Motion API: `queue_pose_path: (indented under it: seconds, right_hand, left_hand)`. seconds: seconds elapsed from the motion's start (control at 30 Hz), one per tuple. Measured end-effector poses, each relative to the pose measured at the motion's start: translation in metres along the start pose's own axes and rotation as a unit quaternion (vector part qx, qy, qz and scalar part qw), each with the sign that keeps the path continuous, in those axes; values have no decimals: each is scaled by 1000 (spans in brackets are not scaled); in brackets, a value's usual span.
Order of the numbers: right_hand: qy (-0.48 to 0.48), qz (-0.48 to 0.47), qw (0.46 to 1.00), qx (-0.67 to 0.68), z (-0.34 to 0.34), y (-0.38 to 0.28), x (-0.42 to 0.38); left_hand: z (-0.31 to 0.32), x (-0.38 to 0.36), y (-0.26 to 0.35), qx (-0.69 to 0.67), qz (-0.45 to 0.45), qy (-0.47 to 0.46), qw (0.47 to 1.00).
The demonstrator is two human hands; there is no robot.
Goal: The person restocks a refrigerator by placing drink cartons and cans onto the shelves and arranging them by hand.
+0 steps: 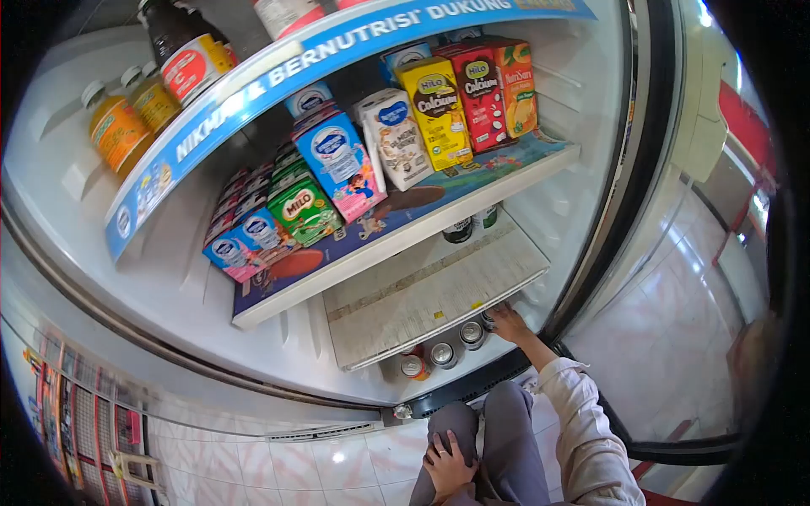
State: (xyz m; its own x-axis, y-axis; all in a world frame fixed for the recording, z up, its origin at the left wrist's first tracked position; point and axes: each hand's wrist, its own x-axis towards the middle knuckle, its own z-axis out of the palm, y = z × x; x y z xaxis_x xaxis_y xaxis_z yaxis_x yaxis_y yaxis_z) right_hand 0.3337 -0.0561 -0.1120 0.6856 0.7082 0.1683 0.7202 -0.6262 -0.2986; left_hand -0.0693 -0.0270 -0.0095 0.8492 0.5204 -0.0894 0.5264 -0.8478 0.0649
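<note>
At the bottom of an open fridge, my right hand [509, 322] reaches to a can [488, 320] at the right end of a row, its fingers partly hidden by the can and the shelf edge. To the left stand a silver-topped can [472, 334], another can [443, 355] and an orange-red can [413, 367]. My left hand [450, 463] rests on my knee with its fingers spread, holding nothing. Above the cans is a white lower shelf [422, 295] with two dark and green cans [458, 230] at its back.
A middle shelf [405, 233] holds drink cartons, among them a yellow carton [436, 114] and green Milo packs [304, 210]. Bottles [118, 128] stand on the top shelf. The glass door [666, 320] is open at the right. A rack [84, 422] is at lower left.
</note>
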Motion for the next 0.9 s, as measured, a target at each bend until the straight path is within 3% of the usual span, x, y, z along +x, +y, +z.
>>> queue_pose_path:
  seconds: [0.07,0.17,0.27,0.37,0.43,0.47,0.5,0.53,0.6,0.63,0.7,0.77,0.9]
  right_hand:
    - [0,2,1000,29,-29,-13,-10]
    - [-126,6,989,-73,-78,-40,-36]
    - [-461,-51,886,-7,-169,-85,-40]
    - [-363,-161,907,142,-239,-137,-21]
    - [-298,-173,924,168,-282,-174,16]
    - [-213,-140,965,65,-293,-195,35]
    - [-109,-109,985,74,-295,-209,51]
    - [48,-135,987,70,-274,-209,82]
    - [209,-194,956,74,-235,-199,148]
    - [213,-230,946,82,-226,-195,173]
    - [317,-279,903,81,-202,-195,202]
    - [335,-263,895,131,-190,-195,211]
    - [189,-98,920,329,-196,-206,208]
  left_hand:
    - [-4,-1,2,-4,-10,-6,1000]
    - [-10,-1,1,-9,-20,-22,1000]
    - [-8,-1,1,-22,-23,-7,999]
    - [-6,-2,-1,-24,-26,-5,999]
    - [-7,-2,0,-24,-28,-7,999]
    - [-7,-2,0,-25,-29,-7,999]
    - [-7,-2,0,-25,-31,-5,999]
    - [-8,-3,0,-29,-33,-10,999]
    - [-9,-3,0,-35,-35,-18,999]
    - [-10,-3,0,-36,-33,-16,999]
    - [-13,-3,-2,-36,-28,-15,999]
    - [-15,-3,-4,-46,-34,-17,998]
    - [-17,-1,-10,-60,-41,-3,997]
